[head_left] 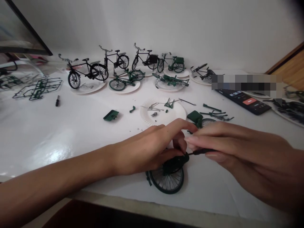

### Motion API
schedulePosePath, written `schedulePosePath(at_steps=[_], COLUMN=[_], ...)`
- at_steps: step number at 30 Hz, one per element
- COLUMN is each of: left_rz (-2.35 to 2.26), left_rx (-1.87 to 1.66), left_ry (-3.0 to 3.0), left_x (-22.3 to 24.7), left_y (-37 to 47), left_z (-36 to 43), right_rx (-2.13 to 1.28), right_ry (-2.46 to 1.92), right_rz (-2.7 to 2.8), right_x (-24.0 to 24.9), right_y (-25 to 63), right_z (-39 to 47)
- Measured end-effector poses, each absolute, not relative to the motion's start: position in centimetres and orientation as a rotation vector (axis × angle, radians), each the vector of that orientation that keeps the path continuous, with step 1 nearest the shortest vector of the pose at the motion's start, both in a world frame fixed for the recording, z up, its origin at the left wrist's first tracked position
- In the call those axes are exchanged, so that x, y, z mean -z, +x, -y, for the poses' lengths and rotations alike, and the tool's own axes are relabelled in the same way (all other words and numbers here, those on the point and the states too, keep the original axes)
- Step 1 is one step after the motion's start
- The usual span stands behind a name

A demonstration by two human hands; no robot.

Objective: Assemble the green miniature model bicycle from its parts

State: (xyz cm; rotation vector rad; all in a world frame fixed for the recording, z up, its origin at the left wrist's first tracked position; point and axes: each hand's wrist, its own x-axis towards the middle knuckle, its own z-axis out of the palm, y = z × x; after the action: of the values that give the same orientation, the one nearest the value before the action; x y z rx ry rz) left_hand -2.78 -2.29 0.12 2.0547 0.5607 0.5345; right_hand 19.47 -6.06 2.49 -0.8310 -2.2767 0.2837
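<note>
My left hand (152, 147) is closed on a dark green model bicycle part (175, 163) near the table's front edge. Below its fingers shows a spoked wheel (167, 182) with a dark tyre; the palm hides much of the rest. From the right, my right hand (244, 155) grips a small dark screwdriver (201, 152). The thin shaft points left and its tip meets the green part beside my left fingertips. Just behind my hands lie a green box-shaped piece (194, 116) and another spoked wheel (209, 121), partly covered by my right hand.
A white paper plate (177, 114) carries small silver and green parts. A green tray-like piece (111, 115), a second screwdriver (57, 100) and part frames (39, 88) lie leftward. Several model bicycles (95, 71) line the back. A phone (247, 100) rests at right.
</note>
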Motion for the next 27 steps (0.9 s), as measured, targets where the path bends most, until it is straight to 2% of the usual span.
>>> schedulePosePath(at_steps=[5, 15, 22, 27], left_rz=[-0.537, -0.564, -0.563, -0.558], left_rx=[-0.482, -0.521, -0.526, -0.516], left_ry=[2.043, 2.039, 2.064, 2.06], left_x=[-0.7, -0.4, -0.2, -0.4], left_y=[-2.9, -2.9, -2.9, -2.9], left_z=[2.2, 2.3, 2.3, 2.3], right_rx=[-0.228, -0.2, -0.362, -0.253], right_ry=[-0.975, -0.842, -0.918, -1.02], right_rz=[2.122, 2.278, 2.196, 2.104], right_x=[-2.3, -3.3, -2.6, -2.5], right_y=[19.1, 19.4, 19.5, 19.1], right_z=[6.3, 6.4, 6.5, 6.7])
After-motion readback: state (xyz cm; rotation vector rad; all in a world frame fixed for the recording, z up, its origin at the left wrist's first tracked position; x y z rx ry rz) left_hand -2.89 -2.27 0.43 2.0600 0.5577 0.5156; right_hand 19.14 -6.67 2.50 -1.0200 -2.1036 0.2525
